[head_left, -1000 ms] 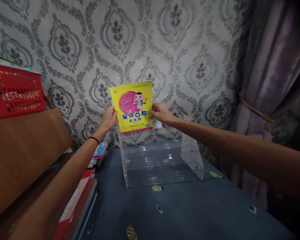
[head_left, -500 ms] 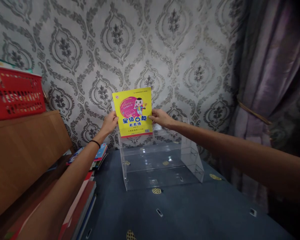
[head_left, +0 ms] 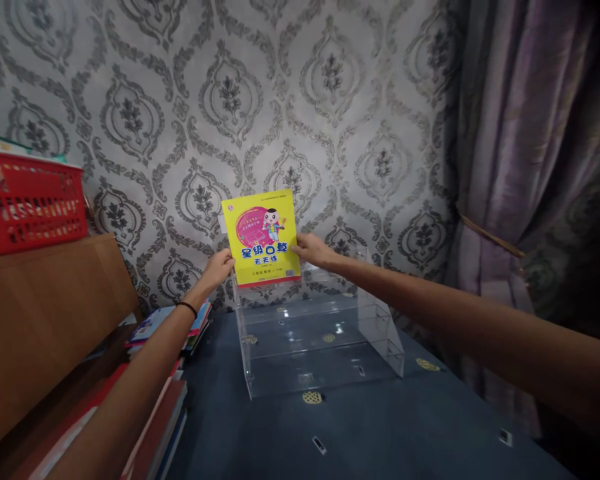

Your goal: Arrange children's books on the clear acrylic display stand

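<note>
A yellow workbook (head_left: 263, 237) with a pink circle and a cartoon child on its cover stands nearly upright at the back left of a clear acrylic tiered rack (head_left: 310, 360). My left hand (head_left: 219, 269) is closed on the book's lower left edge. On the opposite edge, my right hand (head_left: 314, 252) pinches the cover, thumb in front. The book's bottom overlaps the rack's top tier; whether it rests on that tier I cannot tell. A pale edge shows behind the book's left side.
Left of the rack lie stacked books (head_left: 200, 320), with more books (head_left: 155, 427) nearer me. A red plastic basket (head_left: 30, 200) sits above a wooden panel (head_left: 55, 333). The rack stands on a dark blue patterned cloth (head_left: 380, 433). A purple-grey curtain (head_left: 505, 167) hangs at right.
The whole view has shifted, with wall, rack and basket slightly lower in the picture. Both hands still hold the workbook, which leans slightly more to the left.
</note>
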Motion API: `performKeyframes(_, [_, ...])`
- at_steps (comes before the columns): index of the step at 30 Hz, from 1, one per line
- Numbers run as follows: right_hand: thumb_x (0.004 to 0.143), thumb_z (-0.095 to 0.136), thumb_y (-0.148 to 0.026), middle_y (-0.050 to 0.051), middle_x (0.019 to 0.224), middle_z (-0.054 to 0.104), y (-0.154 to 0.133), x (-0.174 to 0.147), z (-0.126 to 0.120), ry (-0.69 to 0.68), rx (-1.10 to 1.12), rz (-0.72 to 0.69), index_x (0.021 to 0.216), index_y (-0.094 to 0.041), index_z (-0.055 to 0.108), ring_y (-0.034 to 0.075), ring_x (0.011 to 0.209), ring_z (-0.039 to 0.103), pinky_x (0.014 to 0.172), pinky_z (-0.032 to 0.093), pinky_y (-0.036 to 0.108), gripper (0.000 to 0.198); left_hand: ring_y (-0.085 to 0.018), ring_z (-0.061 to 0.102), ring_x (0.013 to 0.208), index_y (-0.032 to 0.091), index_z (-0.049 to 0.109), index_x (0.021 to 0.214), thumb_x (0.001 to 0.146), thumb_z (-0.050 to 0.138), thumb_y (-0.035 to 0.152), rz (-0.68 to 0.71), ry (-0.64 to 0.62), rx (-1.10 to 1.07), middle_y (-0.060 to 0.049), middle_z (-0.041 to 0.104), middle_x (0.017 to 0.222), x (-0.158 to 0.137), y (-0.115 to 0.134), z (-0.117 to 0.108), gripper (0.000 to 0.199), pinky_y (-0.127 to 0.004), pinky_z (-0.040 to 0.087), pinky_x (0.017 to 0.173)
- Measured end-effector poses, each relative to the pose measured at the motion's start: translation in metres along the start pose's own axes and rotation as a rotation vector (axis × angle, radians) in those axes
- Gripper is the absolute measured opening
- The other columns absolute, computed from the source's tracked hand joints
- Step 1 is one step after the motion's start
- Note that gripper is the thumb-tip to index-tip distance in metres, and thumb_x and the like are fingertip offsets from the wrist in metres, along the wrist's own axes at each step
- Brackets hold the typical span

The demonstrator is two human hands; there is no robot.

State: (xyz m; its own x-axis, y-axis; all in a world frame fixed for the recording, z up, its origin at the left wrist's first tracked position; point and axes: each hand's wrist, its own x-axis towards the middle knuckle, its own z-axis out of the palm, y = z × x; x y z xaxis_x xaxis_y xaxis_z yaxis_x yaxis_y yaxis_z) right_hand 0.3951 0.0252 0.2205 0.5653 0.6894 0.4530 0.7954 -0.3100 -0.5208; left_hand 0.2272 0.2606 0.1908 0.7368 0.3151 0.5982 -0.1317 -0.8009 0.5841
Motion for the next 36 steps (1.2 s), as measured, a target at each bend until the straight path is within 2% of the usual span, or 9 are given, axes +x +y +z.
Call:
performKeyframes(4, [0.094,0.054,-0.015,0.013,0.111,0.076,0.0015,-0.0025,0.0011,-0.003,0.013,-0.011,0.109,-0.016,0.067,0.025,0.093,0.074,0.07,0.063,0.03,0.02,-0.018,0.062,0.066,0.019,0.058,0.08,0.077,0.054,0.031,-0.03,-0.028,-0.014,-0.003,0.068,0.076,-0.0028,0.0006,-0.0005,0.013,-0.026,0.048,0.052])
performKeyframes(9, [0.097,0.051,-0.017,0.011,0.113,0.075,0.0035,-0.0026,0.0017,-0.005,0.021,-0.026,0.115,-0.018,0.064,0.023,0.093,0.074,0.069,0.064,0.03,0.023,-0.018,0.059,0.065,0.02,0.055,0.073,0.08,0.053,0.031,-0.044,-0.012,0.016,-0.001,0.061,0.066,-0.005,0.0023,-0.0008,0.013,-0.027,0.047,0.053])
performKeyframes(17, [0.097,0.051,-0.019,0.013,0.108,0.076,0.0018,0.0047,0.0015,0.0,-0.077,-0.002,0.105,-0.017,0.067,0.026,0.092,0.073,0.068,0.062,0.03,0.018,-0.015,0.052,0.058,0.022,0.043,0.065,0.082,0.048,0.029,-0.065,0.01,0.092,0.003,0.051,0.062,-0.0056,0.0042,-0.0007,0.018,-0.026,0.043,0.053])
performKeyframes(23, [0.098,0.049,-0.02,0.011,0.11,0.076,0.0017,0.0043,0.0022,-0.009,-0.144,0.0,0.1,-0.017,0.067,0.025,0.092,0.073,0.068,0.058,0.027,0.019,-0.015,0.049,0.061,0.023,0.043,0.065,0.083,0.048,0.026,-0.059,0.026,0.144,0.004,0.051,0.061,-0.0049,0.0072,-0.0016,0.019,-0.026,0.041,0.058])
performKeyframes(36, [0.1,0.045,-0.021,0.011,0.109,0.075,0.0,0.0004,0.0007,-0.061,-0.24,-0.016,0.102,-0.016,0.068,0.023,0.095,0.07,0.073,0.05,0.024,0.023,-0.02,0.061,0.071,0.02,0.06,0.078,0.083,0.052,0.025,-0.078,-0.013,0.099,-0.002,0.067,0.075,-0.0041,0.0026,-0.0038,0.011,-0.03,0.051,0.066])
